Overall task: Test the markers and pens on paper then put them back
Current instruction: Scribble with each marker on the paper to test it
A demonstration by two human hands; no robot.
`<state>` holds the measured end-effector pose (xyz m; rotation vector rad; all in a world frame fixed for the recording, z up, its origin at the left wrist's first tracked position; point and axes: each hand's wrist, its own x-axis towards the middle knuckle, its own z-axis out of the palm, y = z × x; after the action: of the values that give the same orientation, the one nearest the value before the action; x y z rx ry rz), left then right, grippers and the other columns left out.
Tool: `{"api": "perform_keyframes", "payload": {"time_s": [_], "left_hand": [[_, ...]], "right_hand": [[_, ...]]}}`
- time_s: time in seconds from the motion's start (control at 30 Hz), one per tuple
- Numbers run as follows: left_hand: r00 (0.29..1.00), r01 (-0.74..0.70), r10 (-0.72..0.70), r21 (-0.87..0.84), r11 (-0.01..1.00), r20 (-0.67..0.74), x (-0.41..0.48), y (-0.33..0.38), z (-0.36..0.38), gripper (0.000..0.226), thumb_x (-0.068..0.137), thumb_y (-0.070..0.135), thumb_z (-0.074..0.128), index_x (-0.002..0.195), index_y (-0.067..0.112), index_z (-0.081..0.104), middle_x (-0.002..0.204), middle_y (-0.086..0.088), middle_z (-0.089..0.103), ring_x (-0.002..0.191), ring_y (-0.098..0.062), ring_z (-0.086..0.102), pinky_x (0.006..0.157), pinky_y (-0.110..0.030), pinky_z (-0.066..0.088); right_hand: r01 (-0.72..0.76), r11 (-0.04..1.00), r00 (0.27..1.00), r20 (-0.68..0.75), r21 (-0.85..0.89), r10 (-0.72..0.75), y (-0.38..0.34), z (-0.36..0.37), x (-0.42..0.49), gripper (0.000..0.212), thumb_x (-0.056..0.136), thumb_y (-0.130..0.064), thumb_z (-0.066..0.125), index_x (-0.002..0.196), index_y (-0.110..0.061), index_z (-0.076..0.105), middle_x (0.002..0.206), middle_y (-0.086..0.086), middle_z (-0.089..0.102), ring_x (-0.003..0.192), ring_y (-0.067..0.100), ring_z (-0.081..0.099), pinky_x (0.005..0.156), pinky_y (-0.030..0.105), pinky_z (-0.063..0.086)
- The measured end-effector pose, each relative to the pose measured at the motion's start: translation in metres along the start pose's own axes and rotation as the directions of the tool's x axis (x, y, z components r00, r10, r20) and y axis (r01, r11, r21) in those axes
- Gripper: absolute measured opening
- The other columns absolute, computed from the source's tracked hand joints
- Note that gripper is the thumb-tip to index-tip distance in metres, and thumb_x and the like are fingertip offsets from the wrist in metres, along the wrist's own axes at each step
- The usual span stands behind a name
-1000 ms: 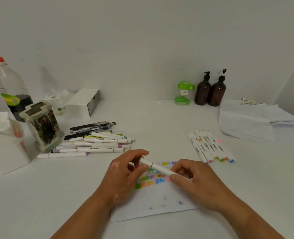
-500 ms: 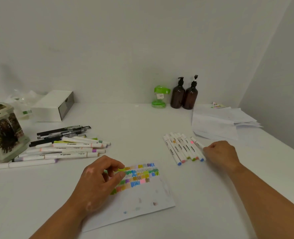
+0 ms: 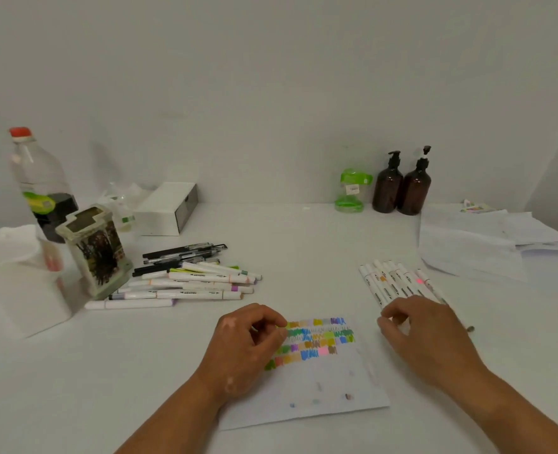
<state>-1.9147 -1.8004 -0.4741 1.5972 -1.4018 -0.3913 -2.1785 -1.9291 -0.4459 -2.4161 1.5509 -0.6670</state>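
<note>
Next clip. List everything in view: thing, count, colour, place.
table: one, white, under everything
test paper: one, white with colour swatches, front centre
marker row: about eight, white, right of the paper
marker pile: many, white, left of the paper
pens: several, black, behind the pile
pen holder: one, printed, left of the pile
plastic bottle: one, clear, red cap, back left
white box: one, back, left of centre
white container: one, far left
green container: one, at the back wall
pump bottles: two, brown, right of the green container
loose papers: a stack, white, back right
left hand: resting on the paper's left edge, fingers loosely curled
right hand: over the row's near ends, fingers curled; grip unclear
</note>
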Motion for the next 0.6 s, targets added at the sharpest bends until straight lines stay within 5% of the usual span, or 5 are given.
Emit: {"api": "perform_keyframes", "payload": {"time_s": [0.1, 0.2, 0.33, 0.6], "left_hand": [[0.993, 0.012, -0.011, 0.008, 1.000, -0.115, 0.006, -0.002, -0.005, 0.020, 0.087, 0.016, 0.074, 0.084, 0.036, 0.070, 0.081, 0.019, 0.067, 0.085, -0.002, 0.061, 0.067, -0.012, 0.050], [0.965, 0.031, 0.060, 0.337, 0.941, -0.257, 0.020, -0.018, -0.025, 0.018, 0.089, 0.014, 0.071, 0.100, 0.029, 0.072, 0.094, 0.017, 0.067, 0.087, -0.003, 0.060, 0.080, -0.017, 0.051], [0.983, 0.080, 0.075, 0.757, 0.648, -0.167, 0.038, -0.050, -0.061, 0.032, 0.091, 0.011, 0.064, 0.121, 0.024, 0.069, 0.116, 0.002, 0.068, 0.109, -0.020, 0.056, 0.097, -0.038, 0.044], [0.990, -0.020, 0.138, 0.923, 0.385, -0.036, 0.047, -0.066, -0.073, 0.025, 0.079, 0.011, 0.075, 0.100, 0.025, 0.073, 0.091, 0.005, 0.067, 0.092, -0.021, 0.058, 0.096, -0.045, 0.040]], "right_hand": [[0.113, 0.991, 0.984, 0.131, 0.076, -0.122, -0.036, 0.023, -0.022, 0.008, 0.086, -0.043, 0.069, 0.079, -0.041, 0.066, 0.079, -0.019, 0.063, 0.075, -0.002, 0.060, 0.070, 0.019, 0.049], [0.146, 0.974, 0.982, 0.093, 0.174, -0.164, -0.047, 0.036, -0.022, 0.010, 0.087, -0.034, 0.072, 0.077, -0.036, 0.069, 0.076, -0.016, 0.065, 0.076, -0.001, 0.062, 0.068, 0.013, 0.046], [0.150, 0.956, 0.987, 0.012, 0.254, -0.158, -0.045, 0.045, -0.023, 0.009, 0.087, -0.026, 0.073, 0.078, -0.029, 0.073, 0.072, -0.016, 0.064, 0.075, -0.002, 0.061, 0.065, 0.010, 0.044], [0.147, 0.919, 0.988, -0.012, 0.366, -0.153, -0.039, 0.046, -0.026, 0.012, 0.087, -0.022, 0.076, 0.079, -0.030, 0.071, 0.071, -0.015, 0.065, 0.077, -0.006, 0.059, 0.064, 0.009, 0.045]]}}
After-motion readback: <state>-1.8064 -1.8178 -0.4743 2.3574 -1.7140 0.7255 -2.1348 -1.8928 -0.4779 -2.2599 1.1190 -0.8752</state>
